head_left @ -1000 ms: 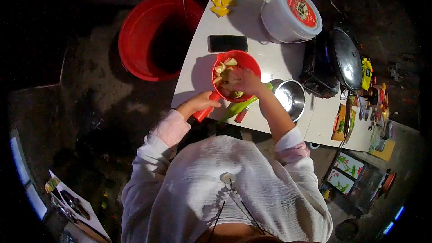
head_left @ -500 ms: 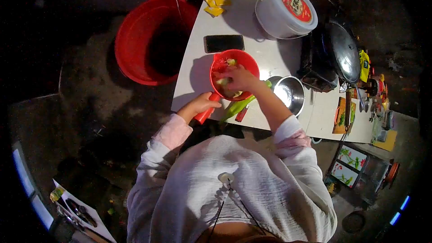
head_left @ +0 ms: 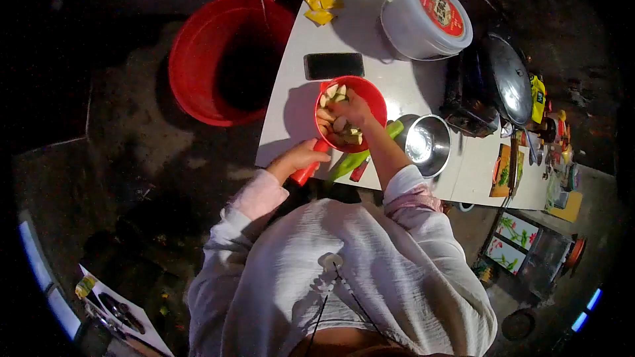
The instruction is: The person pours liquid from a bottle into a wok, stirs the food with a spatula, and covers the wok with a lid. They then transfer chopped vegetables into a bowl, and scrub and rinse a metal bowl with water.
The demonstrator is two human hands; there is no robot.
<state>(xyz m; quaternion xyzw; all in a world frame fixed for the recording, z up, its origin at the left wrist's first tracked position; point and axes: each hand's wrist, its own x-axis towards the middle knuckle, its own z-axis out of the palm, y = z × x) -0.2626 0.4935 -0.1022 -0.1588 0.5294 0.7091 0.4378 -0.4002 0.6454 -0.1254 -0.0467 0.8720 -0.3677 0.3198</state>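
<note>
Left hand (head_left: 307,157) wrapped around a red handle (head_left: 304,174), my fingers pressed together over it, I hold a red bowl (head_left: 378,102) at the near side of the white tabletop (head_left: 291,102). That handle slants back toward me, its end reaching out past the near edge — whether the bowl's base touches the tabletop, I cannot tell. Inside lie pale cut pieces (head_left: 336,123), some with a bit of green on them, spread over the bottom and up against the wall. My right hand (head_left: 358,110) reaches over the rim from the right, fingers pointing down among the pieces; they are partly hidden, so I cannot tell if they are pinching one or just touching. A long green vegetable (head_left: 350,165) shows at both sides of my right forearm, close to the bowl, with a small red strip (head_left: 359,171) beside it. To the right sits a shiny metal bowl (head_left: 439,153). Just beyond the red bowl lies a dark phone (head_left: 334,66), and farther off are yellow packets (head_left: 322,6) and a lidded white tub (head_left: 417,23). Off the tabletop, to my left, stands a big red bucket (head_left: 192,59).
</note>
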